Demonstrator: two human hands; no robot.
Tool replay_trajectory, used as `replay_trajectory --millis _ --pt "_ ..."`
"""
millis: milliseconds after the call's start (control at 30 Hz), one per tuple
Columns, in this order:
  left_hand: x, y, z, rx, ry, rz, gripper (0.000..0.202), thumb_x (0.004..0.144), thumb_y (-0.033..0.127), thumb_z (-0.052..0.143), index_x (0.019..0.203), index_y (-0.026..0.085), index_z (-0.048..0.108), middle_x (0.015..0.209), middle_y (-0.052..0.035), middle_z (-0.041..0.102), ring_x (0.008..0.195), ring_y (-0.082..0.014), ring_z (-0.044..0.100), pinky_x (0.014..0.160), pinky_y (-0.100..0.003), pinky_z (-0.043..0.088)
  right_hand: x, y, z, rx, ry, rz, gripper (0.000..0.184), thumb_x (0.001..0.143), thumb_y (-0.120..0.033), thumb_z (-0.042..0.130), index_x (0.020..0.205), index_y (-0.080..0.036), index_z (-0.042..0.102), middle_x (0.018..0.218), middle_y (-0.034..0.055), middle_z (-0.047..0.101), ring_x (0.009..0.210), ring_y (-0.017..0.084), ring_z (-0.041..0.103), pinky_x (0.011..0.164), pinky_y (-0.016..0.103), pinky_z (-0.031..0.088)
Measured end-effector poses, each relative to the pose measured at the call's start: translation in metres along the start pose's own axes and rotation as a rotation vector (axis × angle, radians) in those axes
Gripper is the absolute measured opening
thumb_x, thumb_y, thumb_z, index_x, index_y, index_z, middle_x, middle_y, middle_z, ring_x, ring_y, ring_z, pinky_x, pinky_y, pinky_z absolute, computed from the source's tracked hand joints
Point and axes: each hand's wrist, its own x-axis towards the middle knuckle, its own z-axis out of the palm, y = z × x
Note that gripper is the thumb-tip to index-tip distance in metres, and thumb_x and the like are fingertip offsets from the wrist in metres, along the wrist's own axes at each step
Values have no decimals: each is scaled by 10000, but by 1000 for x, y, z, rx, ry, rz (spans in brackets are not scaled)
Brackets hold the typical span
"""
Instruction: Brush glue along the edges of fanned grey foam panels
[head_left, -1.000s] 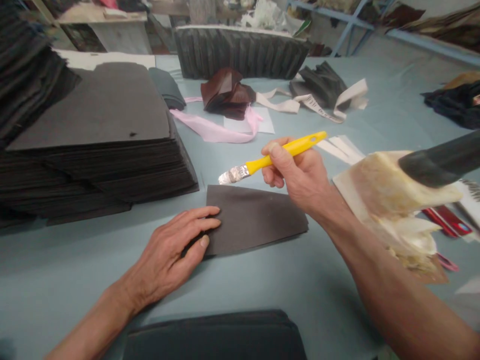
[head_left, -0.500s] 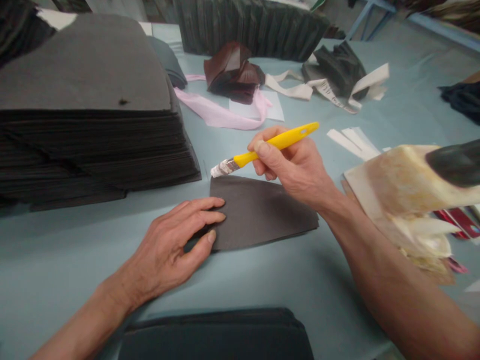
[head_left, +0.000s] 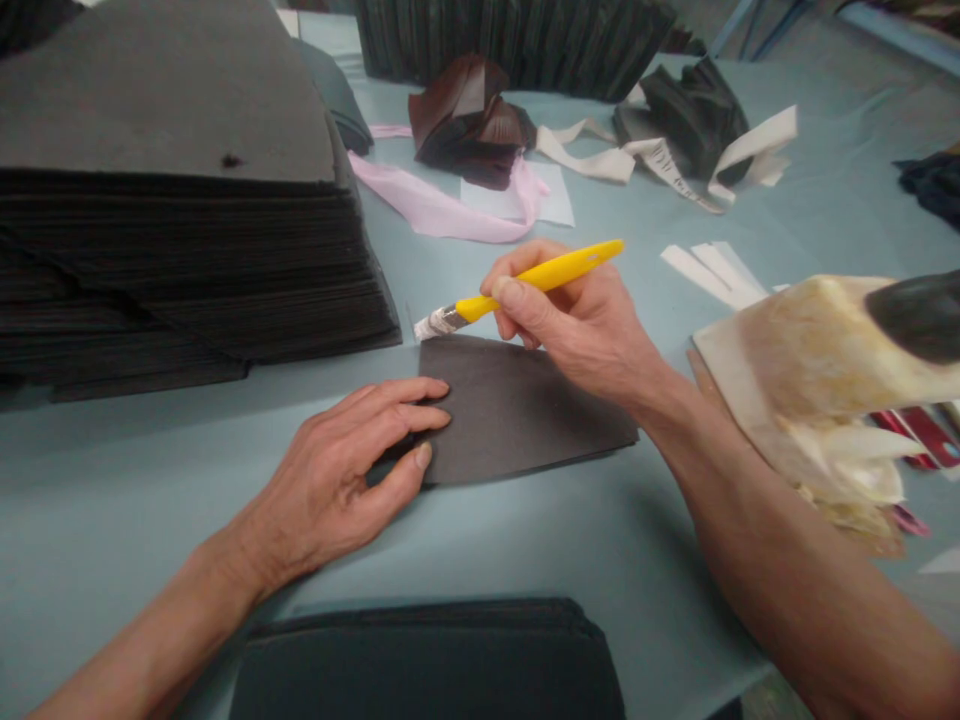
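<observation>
The left hand (head_left: 337, 490) comes in from the lower left of the frame, forearm low over the bench (head_left: 112, 500). It lies palm down, its fingers (head_left: 409, 395) stretched out and slightly spread. It grips nothing; the fingertips and thumb rest flat on the left end of a dark grey cut sheet (head_left: 517, 410). The right hand (head_left: 585, 330) reaches in from the lower right, its wrist passing over the sheet's right end. Its fingers are curled tight round a yellow-handled brush (head_left: 547, 275), with the thumb on top of the handle. The brush slants down to the left, and its metal ferrule and pale bristle tip meet the sheet's upper left corner.

The sheet lies flat on the bench at centre frame. It is matte and a rough trapezoid, wider toward the right, and its surface looks plain and even.

A tall stack of dark sheets (head_left: 187, 250) fills the upper left, just beside the brush tip. A pink strip (head_left: 442, 215) and folded brown pieces (head_left: 469, 120) lie above centre. A yellowed, glue-crusted block (head_left: 810, 370) sits at the right edge, and another dark pile (head_left: 427, 665) lies at the bottom centre.
</observation>
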Motion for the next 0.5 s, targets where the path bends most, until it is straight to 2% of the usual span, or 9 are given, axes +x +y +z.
replay_trajectory --millis 200,500 --pt "0 0 1 5 2 -5 240 1054 237 584 1265 243 699 1466 -75 734 1298 -221 735 1152 -362 557 -2 -4 -6 -31 3 49 548 900 -763 764 895 -224 665 780 -12 620 717 116 594 625 261 522" --pt "-1 -4 -1 6 -5 -17 256 1036 249 629 1280 271 703 1501 -46 718 1317 -217 727 1190 -340 531 -15 -10 -27 -51 20 32 520 913 -720 785 874 -216 663 764 -20 625 686 96 579 624 250 508"
